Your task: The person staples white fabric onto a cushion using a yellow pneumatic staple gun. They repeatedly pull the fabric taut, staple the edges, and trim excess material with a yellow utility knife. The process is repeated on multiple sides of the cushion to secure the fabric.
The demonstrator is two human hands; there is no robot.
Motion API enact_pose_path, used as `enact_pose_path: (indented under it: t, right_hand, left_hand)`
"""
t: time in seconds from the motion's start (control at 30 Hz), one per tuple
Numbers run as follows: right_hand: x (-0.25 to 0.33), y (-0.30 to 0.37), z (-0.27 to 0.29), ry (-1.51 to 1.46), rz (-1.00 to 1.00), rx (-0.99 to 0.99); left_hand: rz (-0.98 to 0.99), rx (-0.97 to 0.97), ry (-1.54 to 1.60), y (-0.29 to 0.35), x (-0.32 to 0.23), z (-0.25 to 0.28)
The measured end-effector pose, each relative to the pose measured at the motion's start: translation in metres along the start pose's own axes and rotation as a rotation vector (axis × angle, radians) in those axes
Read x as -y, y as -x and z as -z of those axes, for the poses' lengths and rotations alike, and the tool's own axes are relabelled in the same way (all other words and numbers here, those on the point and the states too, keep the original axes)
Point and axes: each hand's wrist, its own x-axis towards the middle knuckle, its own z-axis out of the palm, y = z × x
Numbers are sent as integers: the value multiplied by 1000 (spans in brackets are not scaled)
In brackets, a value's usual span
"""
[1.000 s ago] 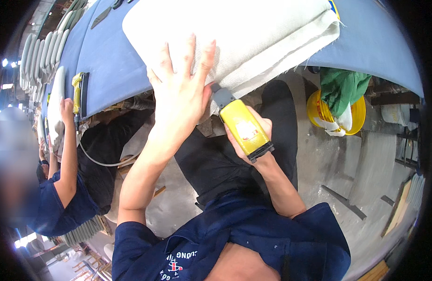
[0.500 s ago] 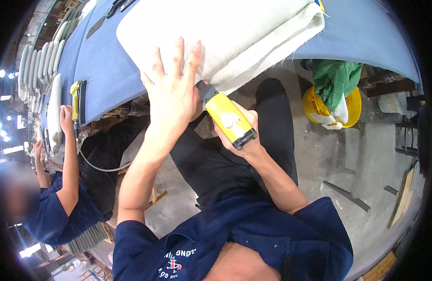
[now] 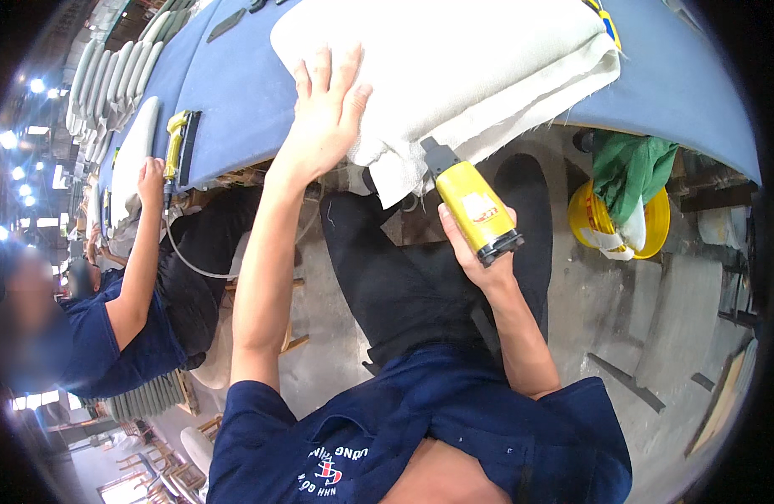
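A cushion in off-white fabric [image 3: 454, 59] lies on the blue-covered table, its frayed cloth edge hanging over the near side. My left hand [image 3: 328, 113] rests on the cushion's left part, fingers spread and flat, holding nothing. In my right hand [image 3: 488, 265] is a yellow and black staple gun [image 3: 473, 206], its fingers wrapped round the handle, which the tool's body partly hides. The gun's dark nose points up and left, just short of the hanging cloth; whether it touches cannot be told.
A yellow bucket [image 3: 582, 220] with green cloth [image 3: 626, 172] stands at right below the blue table [image 3: 672, 101]. At left, a co-worker's hand [image 3: 152, 181] is by a pale pad, near another yellow staple gun [image 3: 175, 147] with a hose. Stacked grey pads [image 3: 114, 76] stand beyond.
My right hand has drawn the staple gun back, away from my left hand and toward the right. My left hand has moved slightly up and now lies flatter on the cushion.
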Motion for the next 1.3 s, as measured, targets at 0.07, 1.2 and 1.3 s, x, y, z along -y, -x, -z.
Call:
enact_pose_path:
  t: [0.07, 1.2, 1.3]
  right_hand:
    - [0, 4, 0, 6, -45, 17]
    - [14, -13, -17, -115, -138, 81]
    - [9, -10, -18, -26, -81, 78]
  left_hand:
    - [-45, -27, -10, 7, -14, 2]
    - [-38, -3, -229, 24, -72, -3]
    - [-35, -22, -232, 26, -74, -4]
